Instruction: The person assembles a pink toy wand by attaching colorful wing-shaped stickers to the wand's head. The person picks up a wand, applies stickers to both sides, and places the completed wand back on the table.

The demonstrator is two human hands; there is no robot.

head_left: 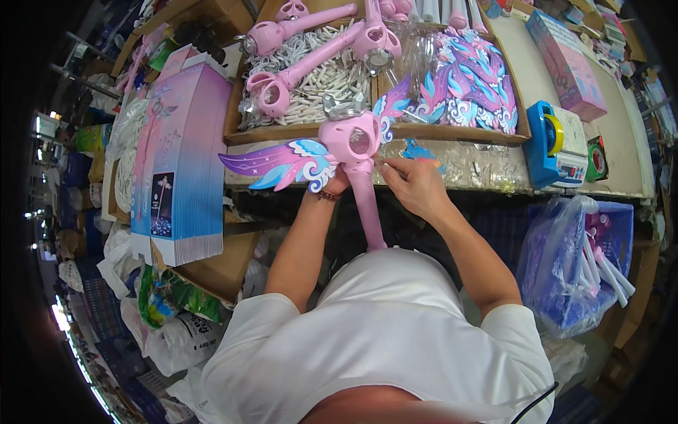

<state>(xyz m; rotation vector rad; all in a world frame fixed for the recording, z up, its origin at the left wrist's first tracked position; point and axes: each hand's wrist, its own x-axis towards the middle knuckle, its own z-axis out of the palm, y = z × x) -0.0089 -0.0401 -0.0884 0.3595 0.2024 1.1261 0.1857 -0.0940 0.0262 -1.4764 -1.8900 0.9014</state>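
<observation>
A pink toy wand (364, 198) stands upright before me, its handle end against my shirt. Its round openwork head carries a silver crown (345, 106) on top. A purple and blue wing (286, 164) spreads from the left side, and another wing (393, 106) points up at the right. My left hand (335, 185) is closed around the wand's neck from behind, most of its fingers hidden. Just right of the neck, my right hand (418, 185) has thumb and forefinger pinched together; whatever they hold is too small to make out.
A divided cardboard tray (526, 116) holds white cords, loose wings (480, 85) and more pink wands (311, 62). Flattened printed boxes (185, 141) stand at left. A blue tape dispenser (542, 145) sits at right, above a plastic-lined blue crate (621, 233). A printed box (565, 67) lies behind.
</observation>
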